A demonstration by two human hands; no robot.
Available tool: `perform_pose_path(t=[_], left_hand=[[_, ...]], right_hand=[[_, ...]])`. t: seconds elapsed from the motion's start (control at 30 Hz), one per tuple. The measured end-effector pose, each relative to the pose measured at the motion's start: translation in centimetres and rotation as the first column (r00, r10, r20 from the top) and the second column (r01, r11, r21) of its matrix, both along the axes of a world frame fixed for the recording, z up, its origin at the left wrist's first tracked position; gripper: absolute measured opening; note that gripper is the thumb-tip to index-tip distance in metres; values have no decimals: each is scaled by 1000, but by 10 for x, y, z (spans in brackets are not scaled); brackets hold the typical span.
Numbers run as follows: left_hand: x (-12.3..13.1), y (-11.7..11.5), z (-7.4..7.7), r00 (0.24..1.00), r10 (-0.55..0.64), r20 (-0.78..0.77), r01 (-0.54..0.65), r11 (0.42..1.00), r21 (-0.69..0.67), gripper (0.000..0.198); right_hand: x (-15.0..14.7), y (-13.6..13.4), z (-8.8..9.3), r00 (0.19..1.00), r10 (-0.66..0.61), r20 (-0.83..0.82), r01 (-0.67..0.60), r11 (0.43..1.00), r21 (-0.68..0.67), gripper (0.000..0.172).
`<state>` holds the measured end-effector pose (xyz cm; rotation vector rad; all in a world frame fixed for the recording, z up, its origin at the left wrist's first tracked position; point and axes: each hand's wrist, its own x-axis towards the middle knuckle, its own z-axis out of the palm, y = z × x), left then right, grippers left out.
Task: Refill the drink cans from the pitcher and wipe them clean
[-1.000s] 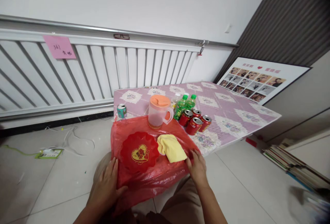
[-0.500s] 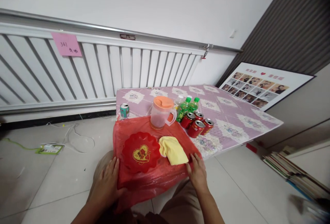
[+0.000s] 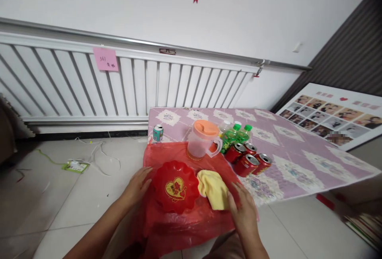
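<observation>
A red plastic sheet (image 3: 191, 225) covers the near end of the table and hangs over its edge. On it lie a scalloped red plate (image 3: 191, 195) with a gold heart print and a folded yellow cloth (image 3: 215, 190). My left hand (image 3: 139, 185) rests at the sheet's left edge beside the plate, fingers stretched out, holding nothing. To the right of the cloth, my right hand (image 3: 243, 207) lies flat on the sheet with fingers spread, its thumb close to the cloth's edge. Behind the plate stands a clear pitcher (image 3: 198, 143) with an orange lid.
Several red cans (image 3: 246, 165) and green-capped bottles (image 3: 229, 137) stand right of the pitcher. A teal can (image 3: 158, 132) is at the back left on the flowered tablecloth (image 3: 292, 167). A radiator (image 3: 131, 84) runs along the wall; a green power strip (image 3: 75, 166) lies on the floor.
My view has shifted, so the table things sit lower and further right. My left hand has moved up along the sheet's left edge; my right hand has come nearer the yellow cloth.
</observation>
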<state>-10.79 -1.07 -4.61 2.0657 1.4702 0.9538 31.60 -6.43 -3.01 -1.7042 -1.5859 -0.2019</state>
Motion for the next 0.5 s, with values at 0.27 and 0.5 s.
perform_pose_path(t=[0.27,0.5], left_hand=[[5,64,-30,995,105,0,-104,993,45,37],[-18,106,-21,963,268,32,-270,960,79,40]], right_hand=[[-82,8,18,976,212,39,-214,975,57,33],[-121,-27,5,916,401,7,-401,916,21,27]])
